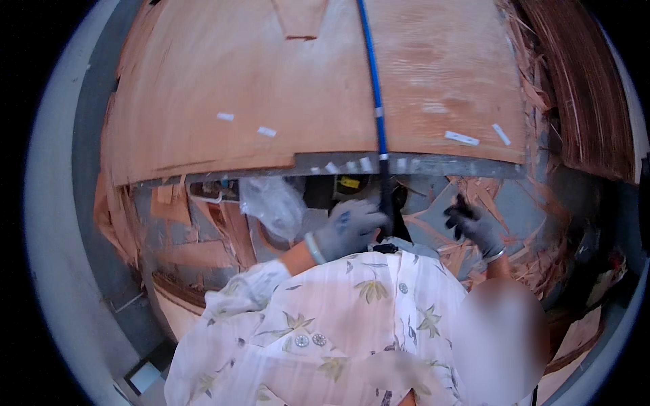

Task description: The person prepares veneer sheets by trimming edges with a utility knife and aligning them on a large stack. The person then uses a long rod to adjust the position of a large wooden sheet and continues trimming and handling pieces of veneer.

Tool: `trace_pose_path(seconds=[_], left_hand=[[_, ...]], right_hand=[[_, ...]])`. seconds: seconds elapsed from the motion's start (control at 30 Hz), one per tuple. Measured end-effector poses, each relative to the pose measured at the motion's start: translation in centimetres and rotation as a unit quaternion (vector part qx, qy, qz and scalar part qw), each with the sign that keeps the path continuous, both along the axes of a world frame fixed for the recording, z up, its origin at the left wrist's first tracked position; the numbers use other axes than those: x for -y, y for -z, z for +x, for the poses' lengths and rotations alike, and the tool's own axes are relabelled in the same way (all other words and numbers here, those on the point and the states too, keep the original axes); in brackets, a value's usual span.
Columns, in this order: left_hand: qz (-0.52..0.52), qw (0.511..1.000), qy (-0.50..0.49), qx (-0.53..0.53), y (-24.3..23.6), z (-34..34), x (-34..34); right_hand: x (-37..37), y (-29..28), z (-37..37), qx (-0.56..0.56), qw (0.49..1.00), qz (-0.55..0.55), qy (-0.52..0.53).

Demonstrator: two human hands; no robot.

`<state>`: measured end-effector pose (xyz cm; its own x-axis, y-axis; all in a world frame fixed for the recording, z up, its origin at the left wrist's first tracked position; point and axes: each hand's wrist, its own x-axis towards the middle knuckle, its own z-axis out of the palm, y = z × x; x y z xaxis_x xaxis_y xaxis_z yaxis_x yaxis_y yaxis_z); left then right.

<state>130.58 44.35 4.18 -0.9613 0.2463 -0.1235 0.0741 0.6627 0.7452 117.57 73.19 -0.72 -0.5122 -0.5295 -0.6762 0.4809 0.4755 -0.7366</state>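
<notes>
In the head view, a blue rod (376,95) crosses the veneer sheet (223,81) on the bench (467,165), its dark end beside the gloved left hand (351,227) (that grip, I can't tell); the gloved right hand's (476,230) fingers are apart.

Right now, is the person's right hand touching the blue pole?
No, the right hand is apart, right of the blue pole.

One grey-gloved left hand (350,229) and one grey-gloved right hand (476,227) are showing. One thin blue-and-black pole (376,88) is crossing one tan wooden counter (237,74) in view, and four small flat white strips (267,131) are lying there, two on each side. Along the grey front edge (460,164) more are showing, too blurred to count. One crumpled clear plastic bag (272,206) is lying below.
</notes>
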Motion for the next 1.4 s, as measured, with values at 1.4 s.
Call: trace_pose_path(seconds=[1.4], left_hand=[[-0.738,0.628,-0.059,-0.241,18.3,15.0,17.5]], right_hand=[[23.6,-0.5,18.1,-0.089,0.950,-0.039,-0.295]])
